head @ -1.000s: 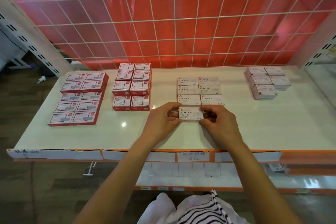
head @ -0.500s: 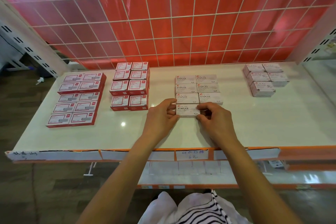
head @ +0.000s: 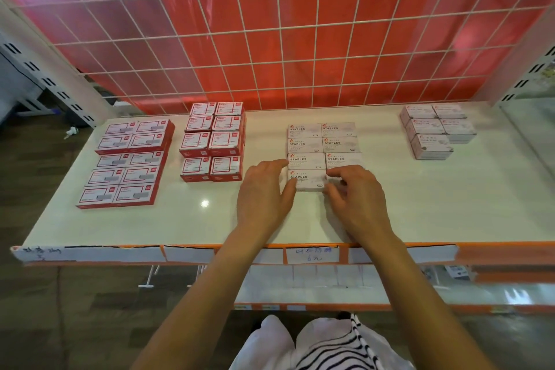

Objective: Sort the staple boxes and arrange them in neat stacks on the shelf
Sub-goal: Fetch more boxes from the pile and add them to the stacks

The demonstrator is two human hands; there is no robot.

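Note:
A white "STAPLES" box lies on the white shelf at the front left of a group of white staple boxes set in two columns. My left hand touches the box's left end with thumb and fingers, the index finger reaching past its far corner. My right hand holds its right end with curled fingers. The box sits flush against the row behind it.
Two groups of red staple boxes sit at the left and left of centre. A pale pink group stands at the back right. A white wire grid backs the shelf. The front edge carries price labels.
Both hands slid the white box away from me until it met the front row of the white group. The camera view shifted slightly.

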